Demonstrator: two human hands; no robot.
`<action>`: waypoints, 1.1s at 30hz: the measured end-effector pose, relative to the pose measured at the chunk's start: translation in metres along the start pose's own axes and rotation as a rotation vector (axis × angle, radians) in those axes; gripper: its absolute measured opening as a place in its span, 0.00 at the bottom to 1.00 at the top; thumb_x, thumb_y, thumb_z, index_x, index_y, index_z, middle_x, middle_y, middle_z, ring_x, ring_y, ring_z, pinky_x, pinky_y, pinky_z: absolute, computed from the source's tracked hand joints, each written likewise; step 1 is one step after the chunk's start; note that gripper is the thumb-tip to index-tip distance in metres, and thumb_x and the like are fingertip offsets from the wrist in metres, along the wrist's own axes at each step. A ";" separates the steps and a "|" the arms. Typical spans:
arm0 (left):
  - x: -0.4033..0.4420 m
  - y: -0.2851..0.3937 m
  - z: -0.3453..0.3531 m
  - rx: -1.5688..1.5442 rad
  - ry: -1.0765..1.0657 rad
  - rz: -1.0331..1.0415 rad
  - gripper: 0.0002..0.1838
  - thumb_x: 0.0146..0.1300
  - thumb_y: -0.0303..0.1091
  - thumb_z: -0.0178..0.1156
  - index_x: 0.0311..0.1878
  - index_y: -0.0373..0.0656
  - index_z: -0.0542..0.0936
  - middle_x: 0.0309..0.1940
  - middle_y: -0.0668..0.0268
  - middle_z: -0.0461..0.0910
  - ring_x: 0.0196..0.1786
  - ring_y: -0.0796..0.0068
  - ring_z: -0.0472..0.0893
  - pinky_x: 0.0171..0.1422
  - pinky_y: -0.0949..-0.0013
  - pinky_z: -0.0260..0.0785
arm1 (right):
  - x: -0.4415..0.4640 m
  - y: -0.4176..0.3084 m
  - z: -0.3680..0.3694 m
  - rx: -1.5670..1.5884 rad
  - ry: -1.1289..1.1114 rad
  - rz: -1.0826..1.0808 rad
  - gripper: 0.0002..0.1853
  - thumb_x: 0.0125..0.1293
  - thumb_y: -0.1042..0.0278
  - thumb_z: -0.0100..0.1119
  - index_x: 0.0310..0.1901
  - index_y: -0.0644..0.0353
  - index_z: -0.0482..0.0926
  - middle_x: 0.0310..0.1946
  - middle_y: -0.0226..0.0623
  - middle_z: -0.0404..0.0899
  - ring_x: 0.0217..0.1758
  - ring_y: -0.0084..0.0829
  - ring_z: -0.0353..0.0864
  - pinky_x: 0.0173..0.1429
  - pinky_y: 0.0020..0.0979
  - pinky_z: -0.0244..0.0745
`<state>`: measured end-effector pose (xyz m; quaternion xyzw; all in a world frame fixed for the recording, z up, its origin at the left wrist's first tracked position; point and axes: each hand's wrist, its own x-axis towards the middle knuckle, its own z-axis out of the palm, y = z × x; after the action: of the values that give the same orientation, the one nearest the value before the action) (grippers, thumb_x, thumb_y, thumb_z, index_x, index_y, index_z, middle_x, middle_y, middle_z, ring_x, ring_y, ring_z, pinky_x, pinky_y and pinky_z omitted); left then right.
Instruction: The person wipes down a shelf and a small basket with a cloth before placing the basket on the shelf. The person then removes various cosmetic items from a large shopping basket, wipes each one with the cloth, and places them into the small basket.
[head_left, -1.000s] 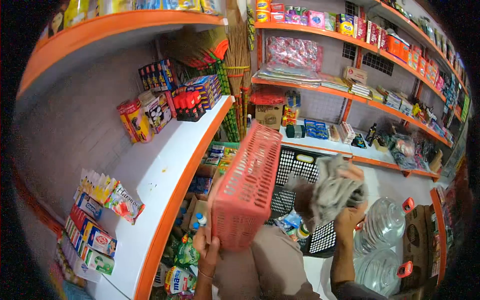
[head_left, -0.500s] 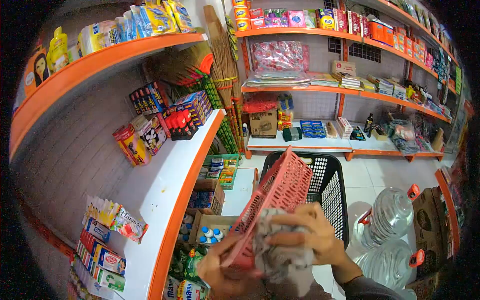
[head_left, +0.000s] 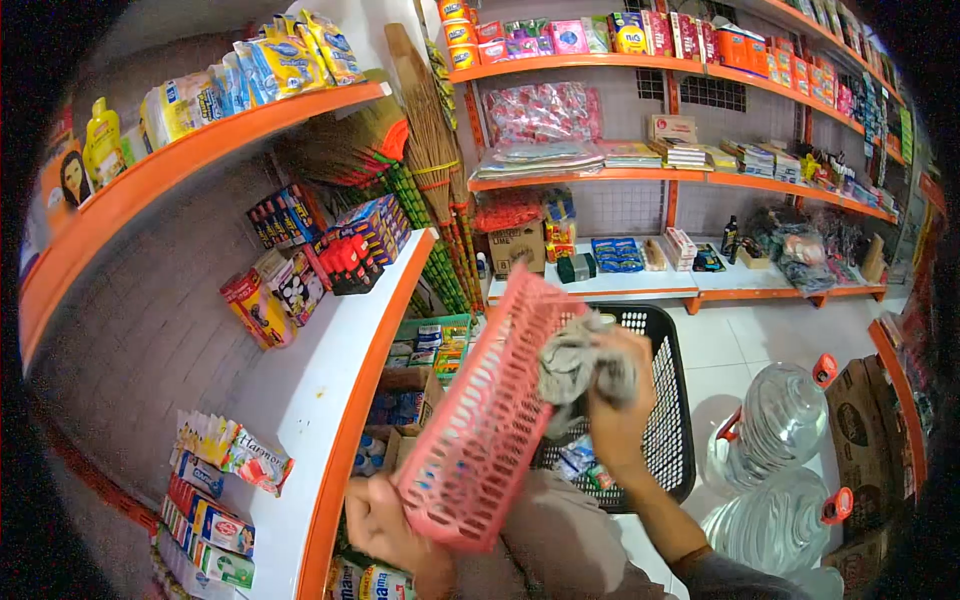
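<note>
Gripping a pink slotted basket [head_left: 485,425] at its near left corner, the person's left hand [head_left: 390,525] has its fingers curled in; their exact hold is partly hidden. Basket tilted on edge, raised in front of the person's trousers [head_left: 575,525]. Right hand [head_left: 622,395] at the basket's right side, fingers closed on a bunched grey cloth [head_left: 568,365], which overlaps the basket's far right part; blur, cannot tell how firmly it presses.

Behind and right, on the floor [head_left: 715,385]: a black basket [head_left: 672,430], small packets [head_left: 577,457] inside. Farther right, two big clear bottles with red caps, one [head_left: 770,410] beyond the other [head_left: 765,520].

Left: white shelf [head_left: 335,375] with orange edge, Harmony packet [head_left: 262,460] near, boxes [head_left: 375,235] far. Brooms [head_left: 430,140] lean beyond it.
</note>
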<state>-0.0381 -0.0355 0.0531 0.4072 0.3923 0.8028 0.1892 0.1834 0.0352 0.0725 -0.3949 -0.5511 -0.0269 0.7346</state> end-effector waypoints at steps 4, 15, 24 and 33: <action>0.013 0.030 0.065 -0.347 0.259 -0.337 0.23 0.77 0.53 0.50 0.48 0.38 0.73 0.44 0.61 0.77 0.45 0.72 0.79 0.52 0.65 0.74 | -0.093 0.004 0.015 0.202 -0.373 -0.067 0.20 0.72 0.65 0.49 0.60 0.69 0.72 0.46 0.46 0.81 0.57 0.41 0.81 0.61 0.39 0.77; 0.014 -0.003 0.025 -0.475 -0.033 -0.465 0.30 0.79 0.50 0.45 0.78 0.52 0.58 0.75 0.57 0.62 0.71 0.57 0.72 0.72 0.53 0.70 | 0.031 0.034 0.025 -0.027 -0.059 -0.089 0.24 0.49 0.77 0.67 0.53 0.62 0.81 0.48 0.47 0.76 0.54 0.49 0.76 0.60 0.45 0.72; 0.030 -0.027 0.040 -0.508 0.049 -0.349 0.31 0.76 0.60 0.48 0.65 0.41 0.71 0.59 0.60 0.78 0.58 0.62 0.80 0.61 0.53 0.77 | -0.076 0.016 0.012 0.211 -0.516 -0.270 0.18 0.63 0.60 0.60 0.53 0.58 0.81 0.55 0.48 0.79 0.57 0.47 0.79 0.60 0.45 0.75; 0.036 -0.060 0.023 -0.506 0.012 -0.269 0.29 0.76 0.62 0.45 0.69 0.53 0.68 0.68 0.61 0.71 0.65 0.61 0.76 0.72 0.50 0.70 | -0.094 0.063 -0.056 0.513 -0.407 0.628 0.24 0.69 0.63 0.60 0.64 0.62 0.72 0.55 0.41 0.80 0.56 0.34 0.80 0.62 0.35 0.75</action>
<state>-0.0420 0.0352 0.0323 0.2865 0.2314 0.8452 0.3873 0.2203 0.0070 -0.0446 -0.3453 -0.5265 0.4128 0.6582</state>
